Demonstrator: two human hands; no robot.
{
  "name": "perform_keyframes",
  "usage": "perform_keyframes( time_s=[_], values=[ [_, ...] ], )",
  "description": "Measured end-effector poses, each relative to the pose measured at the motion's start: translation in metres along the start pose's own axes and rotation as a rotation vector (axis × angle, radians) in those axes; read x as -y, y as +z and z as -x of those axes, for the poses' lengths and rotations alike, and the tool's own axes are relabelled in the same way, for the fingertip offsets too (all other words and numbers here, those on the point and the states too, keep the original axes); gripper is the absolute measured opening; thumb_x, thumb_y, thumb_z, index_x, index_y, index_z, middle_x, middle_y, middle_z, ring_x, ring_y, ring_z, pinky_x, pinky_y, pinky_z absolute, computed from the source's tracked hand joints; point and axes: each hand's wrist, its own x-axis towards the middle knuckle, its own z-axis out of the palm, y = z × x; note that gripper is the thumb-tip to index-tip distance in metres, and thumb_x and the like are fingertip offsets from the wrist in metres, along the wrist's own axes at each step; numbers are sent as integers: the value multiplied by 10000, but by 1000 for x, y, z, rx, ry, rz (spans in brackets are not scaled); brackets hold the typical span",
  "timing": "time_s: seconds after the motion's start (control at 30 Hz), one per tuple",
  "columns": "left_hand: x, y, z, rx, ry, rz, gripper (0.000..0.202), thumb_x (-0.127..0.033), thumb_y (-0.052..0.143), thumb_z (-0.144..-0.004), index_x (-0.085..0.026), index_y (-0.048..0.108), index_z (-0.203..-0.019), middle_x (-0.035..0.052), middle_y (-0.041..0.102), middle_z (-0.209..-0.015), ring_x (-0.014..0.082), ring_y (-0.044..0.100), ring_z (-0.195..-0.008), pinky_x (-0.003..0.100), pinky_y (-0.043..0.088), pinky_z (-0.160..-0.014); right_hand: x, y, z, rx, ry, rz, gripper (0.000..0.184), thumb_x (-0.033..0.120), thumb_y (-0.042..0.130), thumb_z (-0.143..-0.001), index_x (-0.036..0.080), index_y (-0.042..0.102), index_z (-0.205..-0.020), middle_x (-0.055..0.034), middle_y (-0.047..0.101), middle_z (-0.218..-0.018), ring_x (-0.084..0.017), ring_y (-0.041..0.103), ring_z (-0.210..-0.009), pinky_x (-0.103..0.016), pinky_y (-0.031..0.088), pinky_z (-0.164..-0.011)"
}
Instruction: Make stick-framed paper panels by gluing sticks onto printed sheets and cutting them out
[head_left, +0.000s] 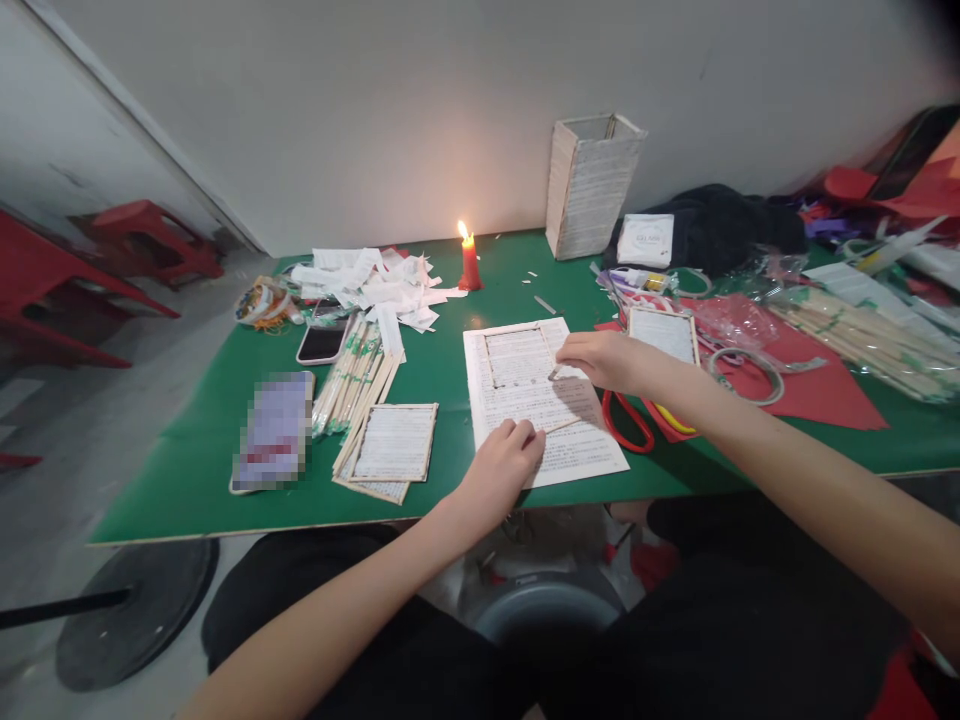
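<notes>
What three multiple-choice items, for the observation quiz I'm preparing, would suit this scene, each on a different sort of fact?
1. Where is the left hand?
A. On the scissors
B. On the printed sheet
C. Around the candle

2. What colour is the table top?
A. Blue
B. White
C. Green

3. What state is the red candle in?
A. Lit
B. Unlit
C. Lying on its side

Answers:
1. B, its fingers rest on the sheet's lower part.
2. C, green shows around the papers.
3. A, a flame burns at its tip.
</notes>
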Motion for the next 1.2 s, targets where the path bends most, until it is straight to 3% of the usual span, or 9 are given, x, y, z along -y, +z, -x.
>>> perform_keyframes(
  time_s=[0.27,0.53,0.77,1.0,1.2],
  values=[
    [-2,-3,-4,48,0,-32,213,-67,512,-958,-68,601,-1152,115,633,-1004,228,558,-880,345,528,-788,-12,-12,6,-174,9,-92,269,146,452,-907,203,713,-874,-90,743,-905,-229,679,-853,-352,515,-758],
    [-1,2,-4,51,-4,-69,254,-75,492,-966,-80,576,-1206,106,627,-995,234,564,-878,353,526,-786,-6,-24,-1,-268,27,-57,241,141,470,-903,195,704,-880,-93,750,-880,-226,679,-813,-348,520,-734],
    [-3,1,-5,53,-5,-97,225,-79,473,-978,-82,599,-1164,103,628,-984,231,563,-869,350,522,-774,-2,-3,-10,-131,-59,-63,265,91,457,-876,191,701,-849,-87,742,-885,-223,680,-822,-335,521,-724],
    [-3,0,-4,54,-15,-72,225,-78,478,-974,-81,591,-1169,101,619,-982,230,558,-868,347,510,-772,1,9,-17,-36,-17,34,258,37,499,-817,190,706,-831,-91,747,-907,-229,681,-828,-326,507,-709],
    [-2,2,-4,36,0,-44,216,-66,472,-964,-87,590,-1143,109,619,-985,236,560,-874,368,520,-778,-8,-9,-20,-248,52,-20,265,107,466,-883,181,720,-867,-107,753,-902,-242,685,-825,-363,518,-738]
  ],
)
